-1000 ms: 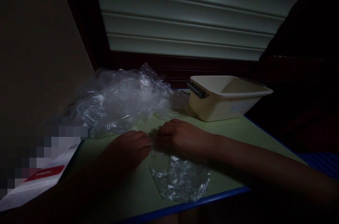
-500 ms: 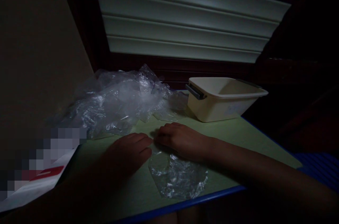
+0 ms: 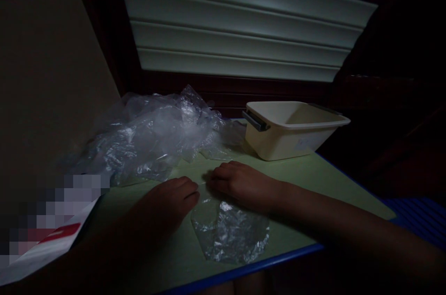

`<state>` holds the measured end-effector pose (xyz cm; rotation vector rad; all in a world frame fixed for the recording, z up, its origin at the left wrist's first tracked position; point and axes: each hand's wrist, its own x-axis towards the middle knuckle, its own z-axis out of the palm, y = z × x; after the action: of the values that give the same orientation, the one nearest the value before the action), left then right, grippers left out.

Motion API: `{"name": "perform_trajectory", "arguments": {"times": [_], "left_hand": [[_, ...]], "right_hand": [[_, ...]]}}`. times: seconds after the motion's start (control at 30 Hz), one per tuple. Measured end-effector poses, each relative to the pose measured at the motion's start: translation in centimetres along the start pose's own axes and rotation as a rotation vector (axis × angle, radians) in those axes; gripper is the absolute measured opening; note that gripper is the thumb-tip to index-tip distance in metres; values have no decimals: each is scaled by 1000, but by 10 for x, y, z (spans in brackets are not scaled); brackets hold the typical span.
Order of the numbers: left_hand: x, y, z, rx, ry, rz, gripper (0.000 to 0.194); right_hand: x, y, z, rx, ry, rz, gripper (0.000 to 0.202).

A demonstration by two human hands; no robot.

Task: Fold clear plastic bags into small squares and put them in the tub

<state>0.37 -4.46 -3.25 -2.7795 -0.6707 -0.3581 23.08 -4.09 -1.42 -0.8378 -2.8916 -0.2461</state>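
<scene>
In the dim head view, a clear, crinkled plastic bag (image 3: pixel 237 234) lies flat near the front edge of the light green table (image 3: pixel 292 225). My left hand (image 3: pixel 174 199) is at the bag's upper left edge, its thumb and fingers pinched together on the thin film. From the right, my right hand (image 3: pixel 244 186) reaches over the bag's top edge. Its fingers are curled down on the film and their tips are in shadow. The two hands are a small gap apart.
A large heap of clear plastic bags (image 3: pixel 149 132) fills the back left of the table. At the back right stands a cream plastic bin (image 3: pixel 275 141) with dark handles. A white and red packet (image 3: pixel 59 234) lies at the left edge. Behind is a slatted panel (image 3: pixel 237 30).
My hands have parted slightly, and the bag between them has shifted a little to the left. The view has also turned slightly. The heap and bin stay put.
</scene>
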Motion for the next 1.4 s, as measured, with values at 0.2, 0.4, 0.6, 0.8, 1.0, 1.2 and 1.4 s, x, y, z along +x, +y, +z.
{"name": "perform_trajectory", "arguments": {"times": [0.2, 0.4, 0.6, 0.8, 1.0, 1.2, 1.4], "left_hand": [[-1, 0, -1, -13, 4, -8, 37], [0, -1, 2, -30, 6, -14, 35], [-2, -3, 5, -28, 41, 2, 34], [0, 0, -1, -37, 54, -38, 35], [7, 5, 0, -307, 233, -303, 29], [10, 3, 4, -564, 226, -598, 36], [15, 0, 0, -662, 181, -663, 24]], "right_hand": [[-33, 16, 0, 17, 18, 76, 20], [-68, 29, -9, 208, 30, 307, 21], [-61, 38, -21, 306, 41, 411, 21], [-36, 46, -1, 479, 6, 465, 5], [-38, 41, 8, 546, 154, 518, 11], [-41, 36, 13, 624, 312, 534, 9], [-42, 31, 10, 718, 397, 535, 6]]}}
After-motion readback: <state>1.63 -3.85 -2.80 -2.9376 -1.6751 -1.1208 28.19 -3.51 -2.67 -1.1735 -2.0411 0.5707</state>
